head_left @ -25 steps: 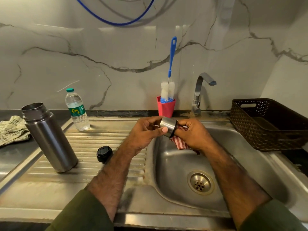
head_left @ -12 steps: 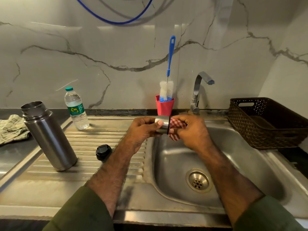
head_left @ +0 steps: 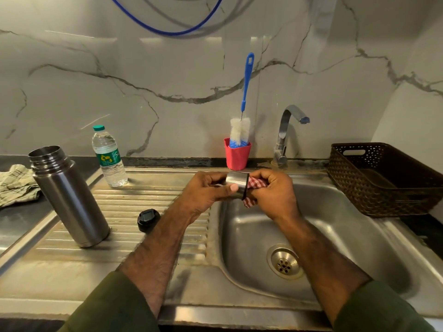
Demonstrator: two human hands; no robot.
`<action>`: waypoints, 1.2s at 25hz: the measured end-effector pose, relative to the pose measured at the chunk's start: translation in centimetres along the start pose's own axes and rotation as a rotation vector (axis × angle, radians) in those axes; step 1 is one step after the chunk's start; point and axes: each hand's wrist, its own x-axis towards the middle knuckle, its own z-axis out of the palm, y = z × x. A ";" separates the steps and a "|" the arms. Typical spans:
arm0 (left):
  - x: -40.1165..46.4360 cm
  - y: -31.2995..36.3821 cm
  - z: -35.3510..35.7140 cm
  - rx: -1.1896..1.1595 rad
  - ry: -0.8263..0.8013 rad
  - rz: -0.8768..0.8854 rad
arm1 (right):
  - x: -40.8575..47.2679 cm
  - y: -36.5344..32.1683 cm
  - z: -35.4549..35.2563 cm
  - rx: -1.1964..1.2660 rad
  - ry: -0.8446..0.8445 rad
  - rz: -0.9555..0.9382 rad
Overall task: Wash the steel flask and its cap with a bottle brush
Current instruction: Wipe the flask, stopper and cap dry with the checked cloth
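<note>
Nearest, two green sleeves [head_left: 115, 305] reach in from 6 o'clock over the steel sink [head_left: 347, 226], whose drain [head_left: 284, 261] sits low in the basin. Above the basin's back edge the left hand [head_left: 206, 191] grips the steel cap [head_left: 236, 185], thumb curled across its side and fingers wrapped behind; the cap lies on its side, long axis level, closed end toward 9 o'clock and dark-rimmed mouth toward 3 o'clock. The right hand [head_left: 273, 192] is closed on a red checked cloth [head_left: 254, 188] bunched against that mouth; how far the cloth goes inside cannot be told. On the ribbed drainboard [head_left: 153, 202] at 9 o'clock from the hands, a black stopper [head_left: 148, 220] lies just beside the left forearm. Farther toward 9 o'clock the flask [head_left: 69, 197] stands open, mouth up, its long axis leaning toward 11 o'clock. Behind it stands a water bottle [head_left: 109, 156], upright, and a crumpled rag [head_left: 15, 185] lies on the dark tabletop [head_left: 14, 219]. At 3 o'clock sits a brown basket [head_left: 383, 180]. At the wall, a red cup [head_left: 237, 155] holds the brush [head_left: 244, 104], handle up, with the tap [head_left: 287, 133] beside it.
</note>
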 end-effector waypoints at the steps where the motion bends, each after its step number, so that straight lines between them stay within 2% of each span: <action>1: 0.0 -0.1 0.1 0.088 -0.040 0.071 | 0.3 0.2 -0.4 0.180 -0.023 0.226; 3: -0.1 0.3 0.4 0.223 -0.079 0.147 | 0.7 0.6 -1.6 0.606 -0.213 0.635; 4: -0.1 0.5 0.5 0.260 -0.085 0.181 | 0.6 0.4 -2.2 0.753 -0.308 0.744; 5: -0.1 0.6 0.5 0.275 -0.094 0.220 | 0.6 0.4 -2.6 0.850 -0.355 0.790; 7: -0.3 0.7 0.6 0.266 -0.095 0.262 | 0.7 0.0 -2.7 0.923 -0.356 0.761; 9: -0.4 0.3 1.1 0.208 -0.056 0.234 | 0.8 -0.5 -2.3 0.757 -0.219 0.574; 11: -0.5 -0.2 2.1 0.126 0.006 0.162 | 0.8 -0.6 -2.2 0.304 -0.076 0.238; 12: -0.6 -0.2 2.7 0.043 0.052 0.078 | 0.5 -0.7 -2.2 0.087 -0.061 0.044; 15: -0.4 0.3 2.5 -0.319 0.152 -0.356 | -0.8 -1.5 -1.3 -0.331 -0.110 -0.556; 16: -0.4 0.5 1.9 -0.390 0.147 -0.429 | -0.9 -1.4 -0.8 -0.429 -0.136 -0.674; 17: -0.3 0.6 1.3 -0.402 0.135 -0.442 | -0.9 -1.2 -0.4 -0.451 -0.146 -0.689; 19: -0.2 0.3 0.7 -0.318 0.129 -0.334 | -0.5 -0.7 0.3 -0.306 -0.087 -0.506; 22: -0.2 -0.2 1.2 -0.038 0.033 -0.008 | 0.9 0.7 0.2 -0.048 -0.030 0.007; 24: 0.0 -0.5 1.3 0.149 -0.050 0.130 | 1.5 1.0 -0.5 0.274 -0.089 0.409; 26: 0.0 -0.2 1.1 0.253 -0.091 0.164 | 1.3 1.0 -1.6 0.600 -0.233 0.747; 28: -0.4 0.2 1.2 0.347 -0.122 0.206 | 1.1 1.0 -2.4 0.754 -0.383 0.895; 30: -0.6 0.5 1.1 0.374 -0.119 0.272 | 1.1 1.0 -2.8 0.805 -0.501 0.871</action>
